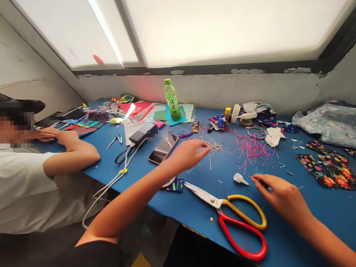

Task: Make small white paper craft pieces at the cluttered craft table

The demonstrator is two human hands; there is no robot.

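Fingers together, the left hand (pixel 191 151) seemingly picked at pale cords (pixel 215 145), likely needing a light pull, while the right hand (pixel 282 193) pinched a thin strand (pixel 249 177).

On the table (pixel 339 207), scissors (pixel 221 202) lie before the phone (pixel 161 152) and cords (pixel 216 145), the bottle (pixel 172 102) behind.

The blue counter (pixel 333 207) bears scissors (pixel 215 202) at lower centre-right, pale cords (pixel 215 145) near mid-frame, pink cords (pixel 251 148) to their right, and floral fabric pieces (pixel 314 171) far right.
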